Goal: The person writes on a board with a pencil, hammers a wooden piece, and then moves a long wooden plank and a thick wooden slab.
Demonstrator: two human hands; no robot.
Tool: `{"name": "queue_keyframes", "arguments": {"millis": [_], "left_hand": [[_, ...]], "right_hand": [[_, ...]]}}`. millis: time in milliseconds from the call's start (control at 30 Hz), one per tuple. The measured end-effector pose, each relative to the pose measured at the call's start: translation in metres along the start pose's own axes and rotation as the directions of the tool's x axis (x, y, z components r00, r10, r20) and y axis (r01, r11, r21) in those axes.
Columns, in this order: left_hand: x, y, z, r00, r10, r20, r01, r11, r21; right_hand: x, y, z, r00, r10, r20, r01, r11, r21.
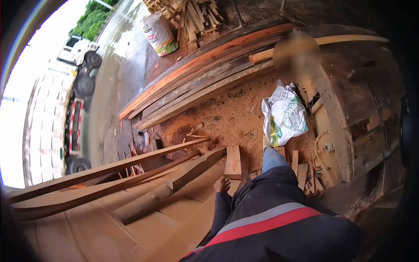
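One hand (221,184) showed past our dark sleeve, our left as far as we could tell, resting with fingers loosely spread on the near end of a rough plank (174,183), not clamped around it. We saw the plank run its long axis away to our left and slightly toward us, lying across wider boards (144,227) with two thinner strips (109,168) beside it, so that hand was plainly the nearer one. We could not see our right hand at all, hidden somewhere beyond our jacket (279,218).
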State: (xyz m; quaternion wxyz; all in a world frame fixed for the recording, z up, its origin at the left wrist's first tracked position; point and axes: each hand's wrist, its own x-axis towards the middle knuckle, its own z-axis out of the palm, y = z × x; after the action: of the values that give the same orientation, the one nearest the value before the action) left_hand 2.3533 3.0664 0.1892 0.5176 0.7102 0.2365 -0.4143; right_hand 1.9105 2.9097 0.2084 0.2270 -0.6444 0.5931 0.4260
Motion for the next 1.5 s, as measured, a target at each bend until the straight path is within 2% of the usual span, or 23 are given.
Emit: {"name": "queue_keyframes", "arguments": {"millis": [67,167,200,233,267,300,367,400,467,533,600,633,700,833,900,933,967,1033,1100,1200,1300,1433,1500], "left_hand": [[0.046,-0.002,0.001,0.986,-0.147,-0.073,0.103,0.900,-0.424],[0.090,0.026,0.041,0.975,-0.212,-0.066,0.211,0.977,-0.017],[0.115,0.030,0.056,0.983,-0.184,0.016,0.183,0.981,0.060],[0.164,0.033,0.053,0.864,-0.194,0.466,0.226,0.974,-0.015],[0.097,0.073,0.118,0.976,0.134,0.172,-0.193,0.899,0.393],[0.103,0.090,0.146,0.912,0.278,0.301,-0.400,0.763,0.508],[0.081,0.137,0.209,0.581,0.578,0.573,-0.792,0.236,0.564],[0.073,0.159,0.243,0.580,0.532,0.617,-0.791,0.184,0.584],[0.025,0.213,0.304,0.173,0.579,0.797,-0.899,-0.238,0.368],[-0.004,0.254,0.363,-0.110,0.522,0.846,-0.868,-0.465,0.174],[-0.026,0.288,0.415,-0.217,0.440,0.871,-0.788,-0.606,0.110],[-0.025,0.301,0.442,-0.202,0.414,0.888,-0.725,-0.673,0.149],[-0.016,0.323,0.488,-0.158,0.380,0.911,-0.677,-0.713,0.180],[0.034,0.338,0.549,0.311,0.087,0.946,-0.667,-0.689,0.283],[0.106,0.312,0.582,0.141,0.188,0.972,-0.655,-0.718,0.233],[0.103,0.324,0.581,0.150,0.159,0.976,-0.733,-0.645,0.218],[0.101,0.336,0.576,0.158,0.112,0.981,-0.795,-0.574,0.193],[0.113,0.347,0.580,0.233,-0.105,0.967,-0.910,-0.374,0.179],[0.100,0.363,0.580,0.259,-0.235,0.937,-0.910,-0.385,0.155],[0.114,0.366,0.569,0.161,-0.180,0.970,-0.952,-0.289,0.104],[0.116,0.402,0.540,0.228,-0.257,0.939,-0.942,-0.302,0.146],[0.244,0.417,0.495,0.082,-0.322,0.943,-0.906,-0.417,-0.064],[0.256,0.470,0.457,0.257,-0.237,0.937,-0.924,-0.345,0.166]], "right_hand": [[0.010,-0.001,-0.006,0.999,0.041,0.028,-0.042,0.999,0.023],[0.018,-0.004,-0.001,0.987,0.126,0.096,-0.137,0.984,0.113],[0.021,-0.006,-0.001,0.981,0.155,0.120,-0.172,0.974,0.149],[0.025,-0.010,-0.002,0.973,0.183,0.143,-0.208,0.962,0.177],[0.029,-0.014,-0.002,0.963,0.211,0.165,-0.243,0.947,0.209],[0.032,-0.019,-0.002,0.955,0.232,0.185,-0.272,0.933,0.236],[0.038,-0.027,-0.007,0.932,0.282,0.228,-0.342,0.894,0.291],[0.041,-0.033,-0.010,0.916,0.310,0.253,-0.382,0.867,0.320],[0.049,-0.045,-0.021,0.877,0.368,0.309,-0.470,0.789,0.395],[0.068,-0.054,-0.039,0.830,0.426,0.361,-0.558,0.661,0.502],[0.130,-0.060,-0.014,0.865,0.445,0.231,-0.446,0.470,0.762],[0.170,-0.057,0.002,0.881,0.463,0.097,-0.279,0.344,0.896],[0.178,-0.081,-0.057,0.880,0.442,-0.174,-0.118,0.559,0.821],[0.140,-0.125,-0.180,0.898,0.404,-0.173,0.039,0.319,0.947],[0.136,-0.147,-0.202,0.883,0.407,-0.233,0.124,0.277,0.953],[0.131,-0.160,-0.210,0.876,0.444,-0.187,0.086,0.237,0.968],[0.142,-0.172,-0.196,0.840,0.500,-0.210,-0.034,0.435,0.900],[0.139,-0.201,-0.194,0.862,0.507,-0.026,-0.164,0.325,0.931],[0.142,-0.239,-0.207,0.911,0.406,0.079,-0.299,0.515,0.804],[0.157,-0.293,-0.230,0.967,0.195,-0.166,-0.009,0.676,0.737],[0.194,-0.324,-0.263,0.870,0.301,-0.391,0.121,0.639,0.760],[0.179,-0.351,-0.403,0.789,0.538,-0.297,0.287,0.105,0.952],[0.197,-0.347,-0.446,0.796,0.480,-0.370,0.368,0.102,0.924]]}}
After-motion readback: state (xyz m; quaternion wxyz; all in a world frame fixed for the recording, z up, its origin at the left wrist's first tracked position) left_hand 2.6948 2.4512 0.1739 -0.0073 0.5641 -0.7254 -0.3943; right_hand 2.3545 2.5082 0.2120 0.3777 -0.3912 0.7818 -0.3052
